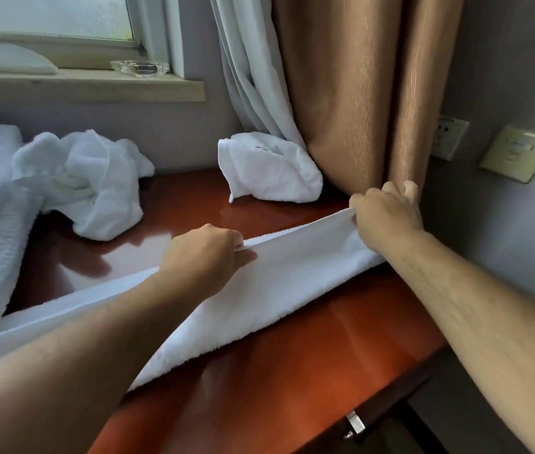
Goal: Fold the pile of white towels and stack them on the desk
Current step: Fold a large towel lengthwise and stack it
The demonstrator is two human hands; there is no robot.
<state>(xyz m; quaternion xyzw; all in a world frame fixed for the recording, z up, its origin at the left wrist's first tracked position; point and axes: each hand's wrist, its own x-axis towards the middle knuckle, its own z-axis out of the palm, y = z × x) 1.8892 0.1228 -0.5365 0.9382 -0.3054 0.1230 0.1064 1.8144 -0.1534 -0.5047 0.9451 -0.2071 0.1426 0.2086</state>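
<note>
Head: left hand point(203, 253), right hand point(387, 211) pinch towel point(292, 276); ashtray point(140, 67) on sill point(95, 86).

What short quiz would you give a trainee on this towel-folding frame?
1. True or false: the left hand and the right hand both pinch the upper edge of the white towel.
2. The glass ashtray sits: A on the floor; B on the window sill; C on a chair.
3. Which hand is nearer the brown curtain?
Key: 1 true; 2 B; 3 the right hand.
</note>
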